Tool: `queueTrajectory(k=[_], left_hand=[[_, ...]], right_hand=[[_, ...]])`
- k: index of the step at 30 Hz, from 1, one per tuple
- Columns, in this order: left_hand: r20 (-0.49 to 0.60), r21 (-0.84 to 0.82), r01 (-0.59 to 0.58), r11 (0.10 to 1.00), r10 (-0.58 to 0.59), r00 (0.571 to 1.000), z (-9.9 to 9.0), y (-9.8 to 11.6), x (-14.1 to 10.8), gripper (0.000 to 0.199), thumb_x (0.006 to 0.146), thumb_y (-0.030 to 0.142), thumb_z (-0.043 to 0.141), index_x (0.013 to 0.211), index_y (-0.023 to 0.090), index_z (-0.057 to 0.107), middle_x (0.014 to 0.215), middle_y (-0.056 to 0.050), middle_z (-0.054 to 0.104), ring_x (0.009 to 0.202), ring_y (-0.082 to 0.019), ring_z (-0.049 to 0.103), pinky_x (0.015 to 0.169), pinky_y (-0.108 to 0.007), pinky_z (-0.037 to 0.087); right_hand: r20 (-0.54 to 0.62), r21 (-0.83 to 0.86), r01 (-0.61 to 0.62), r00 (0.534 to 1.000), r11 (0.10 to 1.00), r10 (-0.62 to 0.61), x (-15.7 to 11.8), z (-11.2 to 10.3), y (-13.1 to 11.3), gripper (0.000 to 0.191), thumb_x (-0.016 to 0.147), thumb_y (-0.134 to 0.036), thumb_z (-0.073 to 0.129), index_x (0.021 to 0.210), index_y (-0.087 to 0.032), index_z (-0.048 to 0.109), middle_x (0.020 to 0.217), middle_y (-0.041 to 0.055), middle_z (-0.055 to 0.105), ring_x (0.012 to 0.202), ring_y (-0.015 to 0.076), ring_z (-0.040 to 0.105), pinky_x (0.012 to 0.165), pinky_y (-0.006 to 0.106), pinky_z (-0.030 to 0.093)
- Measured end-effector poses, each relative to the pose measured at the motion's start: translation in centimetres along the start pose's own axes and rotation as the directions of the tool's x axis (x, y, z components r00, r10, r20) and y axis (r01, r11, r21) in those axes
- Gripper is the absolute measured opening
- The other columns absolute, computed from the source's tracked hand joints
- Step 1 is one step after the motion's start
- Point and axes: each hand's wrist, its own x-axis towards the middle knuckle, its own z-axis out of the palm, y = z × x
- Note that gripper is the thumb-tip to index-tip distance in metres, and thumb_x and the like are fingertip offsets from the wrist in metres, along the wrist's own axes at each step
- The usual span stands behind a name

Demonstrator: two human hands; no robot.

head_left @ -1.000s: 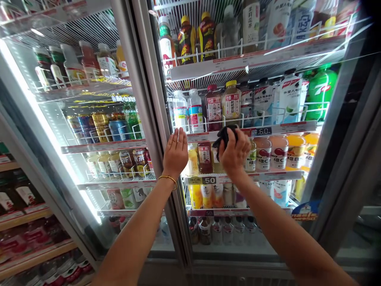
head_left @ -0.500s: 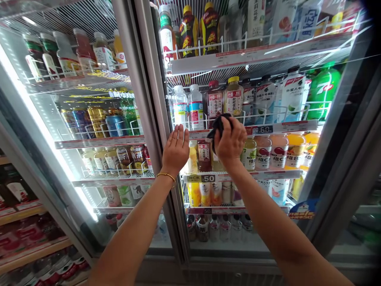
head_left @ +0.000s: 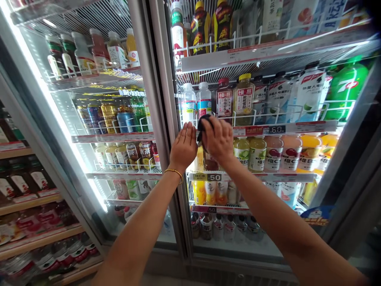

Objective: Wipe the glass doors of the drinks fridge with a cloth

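From my remote station I locate the bunched black cloth [head_left: 203,122] at the fingertips of the right hand [head_left: 219,139], lying at 10 o'clock from its knuckles and in front of the clear glass panel [head_left: 226,248]. Its visible part runs roughly from 1 to 7 o'clock; the remainder is hidden by the hand, so I cannot confirm the full long axis. The right hand is nearer: its fingers are curled over the cloth, gripping it. The left hand [head_left: 183,147], wearing a thin gold bangle [head_left: 178,174], lies flat with fingers extended, close together and holding nothing; the cloth is just beside its fingertips, toward 1 o'clock. A silver metal door frame [head_left: 163,47] rises from this hand toward 11 o'clock. Behind the glass, white-railed shelves [head_left: 208,63] carry drinks: a clear bottle with a yellow cap [head_left: 244,101] stands at 1 o'clock from the right hand, and a large green plastic bottle [head_left: 347,91] at 2 o'clock. At 10 o'clock from the left hand, I note a blue metal can [head_left: 126,122] and gold metal cans [head_left: 109,119].
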Motion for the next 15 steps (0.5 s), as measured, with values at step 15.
queueTrajectory(k=[15], left_hand=[[0.006,-0.022,0.003,1.000,-0.003,1.000,0.1,0.0,-0.1,0.050,0.094,0.017,0.033,0.142,0.003,0.033,0.147,-0.020,0.035,0.141,-0.026,0.023,0.116,-0.044,0.031]], right_hand=[[-0.130,-0.080,-0.126,0.985,0.989,0.115,-4.6,0.1,-1.9,0.045,0.090,-0.021,0.046,0.135,-0.019,0.047,0.130,0.0143,0.052,0.123,0.0264,0.041,0.103,0.044,0.037]])
